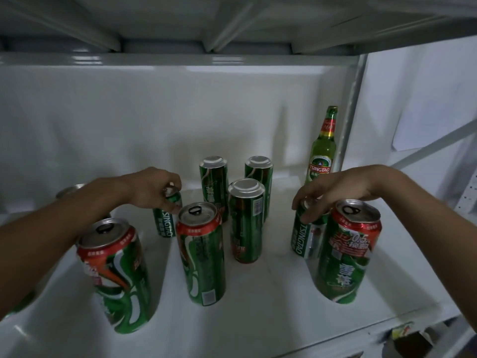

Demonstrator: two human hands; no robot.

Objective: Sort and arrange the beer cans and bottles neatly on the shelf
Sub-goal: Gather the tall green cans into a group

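Observation:
My left hand (154, 188) grips the top of a green Tsingtao can (165, 223) standing at mid left of the white shelf (271, 293). My right hand (335, 192) grips the top of another Tsingtao can (304, 239) at the right. Three red-topped green cans stand in front: one at the left (116, 275), one in the middle (202, 254), one at the right (346, 251). Three cans stand bottom-up behind the middle (247, 223), (214, 187), (259, 182). A green Tsingtao bottle (321, 151) stands upright at the back right.
Another can top (69, 189) shows behind my left forearm. The upper shelf's underside (232, 21) hangs low overhead. A grey upright post (351, 112) borders the shelf on the right. The shelf's front edge (335, 339) runs along the bottom right.

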